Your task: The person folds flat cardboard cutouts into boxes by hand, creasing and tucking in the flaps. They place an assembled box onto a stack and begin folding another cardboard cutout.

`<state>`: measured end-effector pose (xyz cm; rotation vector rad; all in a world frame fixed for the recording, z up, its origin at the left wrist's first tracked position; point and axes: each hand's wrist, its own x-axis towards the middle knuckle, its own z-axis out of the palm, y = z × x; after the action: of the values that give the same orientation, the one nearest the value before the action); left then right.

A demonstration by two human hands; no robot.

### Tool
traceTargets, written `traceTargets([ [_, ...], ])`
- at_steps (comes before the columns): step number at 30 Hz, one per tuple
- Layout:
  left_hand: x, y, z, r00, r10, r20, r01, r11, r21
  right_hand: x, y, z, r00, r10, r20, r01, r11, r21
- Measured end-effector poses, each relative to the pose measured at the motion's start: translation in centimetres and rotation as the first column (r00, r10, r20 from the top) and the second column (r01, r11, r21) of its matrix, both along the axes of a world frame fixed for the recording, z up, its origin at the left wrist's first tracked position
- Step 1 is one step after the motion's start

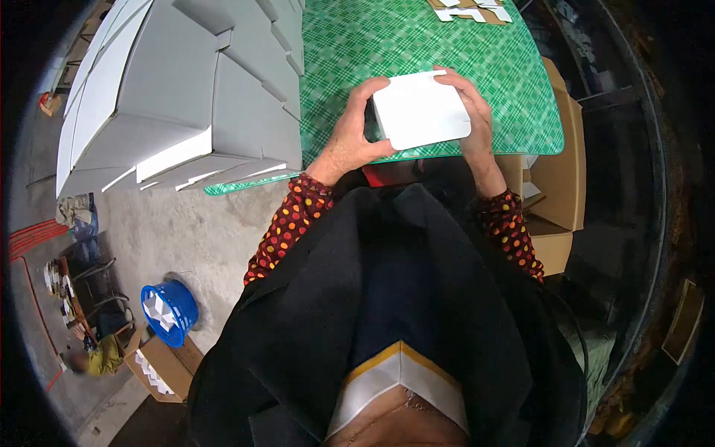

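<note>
A small white cardboard box (421,112) is held between both hands just above the near edge of the green checked table (372,45). My left hand (351,132) grips its left side, with the thumb at the lower corner and the fingers at the upper one. On the right side, my right hand (474,112) is closed round the box, its fingertips at the top edge. Part of the right fingers is hidden behind the box. A narrow flap edge shows along the top of the box.
Large white cardboard boxes (179,82) are stacked at the table's left. Flat cardboard pieces (471,10) lie at the far edge. An open brown carton (562,171) stands at the right. On the floor are a blue basket (179,309) and another carton (175,357); a person (100,356) is beyond.
</note>
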<state>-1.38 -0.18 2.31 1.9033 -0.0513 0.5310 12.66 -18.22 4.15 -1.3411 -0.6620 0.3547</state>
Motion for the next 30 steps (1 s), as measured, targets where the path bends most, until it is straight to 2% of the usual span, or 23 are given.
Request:
traceTargets([
  [3, 0.0, 0.4, 0.0, 0.998, 0.024, 0.056, -0.032, 0.986, 0.161, 0.1, -0.1, 0.0, 1.0, -0.004, -0.026, 0.004, 1.0, -0.003],
  [4, 0.0, 0.3, 0.1, 0.998, 0.024, 0.056, -0.032, 0.986, 0.161, 0.2, -0.2, 0.1, 1.0, -0.004, -0.025, 0.004, 1.0, -0.003],
  [8, -0.6, -0.2, 0.6, 0.987, 0.099, 0.126, -0.135, 0.939, 0.317, 0.5, -0.6, 0.4, 0.987, 0.076, -0.139, -0.069, 0.996, 0.05],
  [13, -0.7, -0.5, 0.8, 0.982, 0.109, 0.153, -0.164, 0.898, 0.409, 0.2, -0.7, 0.3, 0.986, 0.087, -0.141, -0.089, 0.996, -0.007],
  [19, -0.5, -1.0, 0.6, 0.976, 0.124, 0.181, -0.192, 0.885, 0.425, 0.9, -1.1, 0.4, 0.982, 0.137, -0.131, -0.144, 0.989, -0.045],
  [23, -0.8, -1.1, -0.4, 0.966, 0.11, 0.232, -0.228, 0.78, 0.582, 0.5, -0.8, 1.0, 0.986, 0.116, -0.123, -0.123, 0.991, -0.052],
  [29, -2.1, -1.4, 4.2, 0.994, 0.084, 0.071, -0.109, 0.777, 0.62, 0.9, -1.4, 1.3, 0.979, 0.154, -0.134, -0.174, 0.973, -0.152],
  [30, -1.9, -1.2, 4.7, 0.995, 0.084, 0.046, -0.093, 0.742, 0.663, 1.0, -1.5, 1.3, 0.978, 0.158, -0.137, -0.18, 0.971, -0.158],
])
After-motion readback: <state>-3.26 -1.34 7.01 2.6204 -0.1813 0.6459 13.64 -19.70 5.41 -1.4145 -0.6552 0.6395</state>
